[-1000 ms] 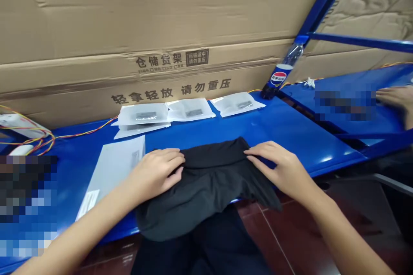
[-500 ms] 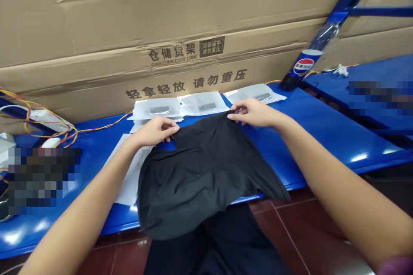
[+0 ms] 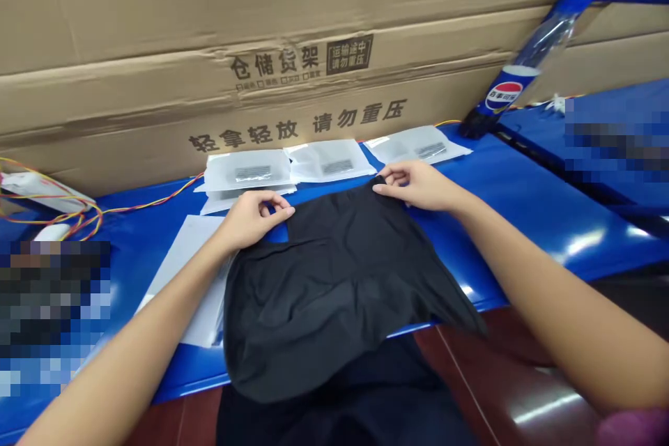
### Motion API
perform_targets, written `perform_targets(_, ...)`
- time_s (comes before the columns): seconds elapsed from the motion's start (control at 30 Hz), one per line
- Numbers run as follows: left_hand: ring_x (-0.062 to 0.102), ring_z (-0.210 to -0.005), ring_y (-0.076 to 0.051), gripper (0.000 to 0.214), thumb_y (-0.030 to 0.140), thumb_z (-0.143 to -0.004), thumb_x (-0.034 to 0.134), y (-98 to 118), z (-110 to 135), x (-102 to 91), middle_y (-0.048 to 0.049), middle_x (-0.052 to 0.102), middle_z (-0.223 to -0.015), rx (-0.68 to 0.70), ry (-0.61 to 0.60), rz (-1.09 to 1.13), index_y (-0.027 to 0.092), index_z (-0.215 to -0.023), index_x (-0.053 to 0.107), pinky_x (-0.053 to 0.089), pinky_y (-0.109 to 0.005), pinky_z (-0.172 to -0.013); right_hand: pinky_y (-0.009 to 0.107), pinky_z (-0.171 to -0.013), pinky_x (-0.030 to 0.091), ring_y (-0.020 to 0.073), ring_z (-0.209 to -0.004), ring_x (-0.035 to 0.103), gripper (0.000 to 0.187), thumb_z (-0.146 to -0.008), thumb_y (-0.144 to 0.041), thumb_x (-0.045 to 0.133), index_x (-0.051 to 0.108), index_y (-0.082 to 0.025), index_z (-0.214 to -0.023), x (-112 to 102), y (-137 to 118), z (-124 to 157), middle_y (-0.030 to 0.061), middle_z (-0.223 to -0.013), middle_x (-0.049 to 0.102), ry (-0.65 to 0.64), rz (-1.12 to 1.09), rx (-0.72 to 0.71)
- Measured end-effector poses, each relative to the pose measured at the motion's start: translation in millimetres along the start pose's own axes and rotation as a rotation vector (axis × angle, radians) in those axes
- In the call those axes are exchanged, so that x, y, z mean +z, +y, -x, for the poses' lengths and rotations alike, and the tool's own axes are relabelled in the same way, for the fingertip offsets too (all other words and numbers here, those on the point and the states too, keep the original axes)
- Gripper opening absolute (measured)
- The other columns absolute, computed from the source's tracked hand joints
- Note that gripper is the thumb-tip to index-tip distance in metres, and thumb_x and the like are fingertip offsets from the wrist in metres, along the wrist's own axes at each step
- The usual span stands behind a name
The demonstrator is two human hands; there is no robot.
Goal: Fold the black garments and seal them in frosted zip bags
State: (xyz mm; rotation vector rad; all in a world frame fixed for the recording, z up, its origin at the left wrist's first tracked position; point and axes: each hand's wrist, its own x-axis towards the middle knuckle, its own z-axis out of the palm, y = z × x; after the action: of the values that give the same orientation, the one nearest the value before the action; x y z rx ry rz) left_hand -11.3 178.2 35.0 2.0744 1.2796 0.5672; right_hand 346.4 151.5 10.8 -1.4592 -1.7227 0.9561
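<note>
Left hand [image 3: 254, 221] at 9 o'clock: fingers curled at the edge of the black cloth [image 3: 334, 300], grip unclear. Cloth at 6 o'clock, draped over the blue bench [image 3: 527, 237]. Plastic bags [image 3: 329, 160] at 12 o'clock. Right hand [image 3: 421, 186] at 3 o'clock: pinching our cloth's top corner.

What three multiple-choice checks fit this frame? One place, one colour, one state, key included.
1. Where is the Pepsi bottle?
A. On the floor
B. Tilted at the far right of the bench, by the cardboard carton
C. In a hand

2. What colour is the bench?
A. Red
B. Blue
C. Grey

3. How does the black cloth lie?
A. Sealed in a bag
B. Folded into a small square
C. Spread on the bench, hanging over its front edge

Answers: 1 B, its base sits on the bench and it leans; 2 B, blue shows around the cloth; 3 C, the right hand pinches its far edge while the rest drapes forward.
</note>
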Motion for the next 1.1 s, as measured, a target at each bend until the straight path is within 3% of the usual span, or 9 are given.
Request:
perform_targets(0.17,0.051,-0.052,-0.011,0.043,0.058,-0.080,0.076,-4,0,-1.4,-0.0032,0.070,-0.074,-0.016,-0.024,0.117,0.016,-0.087,0.077,0.039,-0.023,-0.050,0.024,-0.045,0.051,0.0152,-0.060,0.054,0.048,-0.079,-0.056,0.084,0.073,-0.023,-0.112,-2,-6,3,-0.0048,-0.063,0.051,-0.028,-0.017,0.002)
perform_targets(0.3,0.056,-0.056,-0.012,0.046,0.059,-0.076,0.080,-4,-1,-1.2,-0.0057,0.073,-0.078,-0.051,-0.049,0.211,0.015,-0.089,0.076,0.046,-0.025,-0.052,0.024,-0.044,0.053,0.0156,-0.062,0.057,0.040,-0.080,-0.054,0.083,0.077,-0.023,-0.104,-2,-7,4,-0.0013,-0.069,0.056,-0.025,0.005,-0.014)
perform_targets(0.57,0.051,-0.056,-0.011,0.047,0.059,-0.074,0.082,-2,0,-0.5,-0.0063,0.075,-0.078,-0.044,-0.017,0.165,0.015,-0.090,0.081,0.040,-0.025,-0.052,0.027,-0.047,0.056,0.0227,-0.077,0.067,0.038,-0.083,-0.058,0.078,0.081,-0.023,-0.098,-1,-7,5,0.0059,-0.082,0.071,0.047,0.071,-0.048)
perform_targets(0.9,0.046,-0.054,-0.011,0.043,0.056,-0.073,0.083,-3,0,-1.2,-0.0047,0.074,-0.074,-0.043,-0.007,0.107,0.016,-0.090,0.083,0.037,-0.025,-0.050,0.030,-0.050,0.056,0.0232,-0.074,0.067,0.034,-0.082,-0.054,0.079,0.081,-0.022,-0.096,-2,-9,7,0.0062,-0.080,0.072,0.044,0.081,-0.019)
perform_targets(1.0,0.051,-0.053,-0.011,0.044,0.055,-0.072,0.084,-3,-1,-1.4,-0.0052,0.075,-0.075,-0.057,-0.002,0.122,0.016,-0.090,0.083,0.041,-0.025,-0.050,0.032,-0.056,0.058,0.0233,-0.076,0.068,0.033,-0.085,-0.051,0.077,0.081,-0.022,-0.100,-4,-7,6,0.0065,-0.082,0.074,0.023,0.086,-0.029)
perform_targets(1.1,0.060,-0.056,-0.014,0.047,0.056,-0.072,0.085,6,1,-6.8,-0.0057,0.076,-0.077,-0.055,-0.014,0.153,0.016,-0.095,0.082,0.049,-0.027,-0.053,0.038,-0.073,0.062,0.0247,-0.082,0.072,0.033,-0.085,-0.050,0.077,0.082,-0.022,-0.102,-10,-12,9,0.0059,-0.085,0.077,0.052,0.086,-0.077)
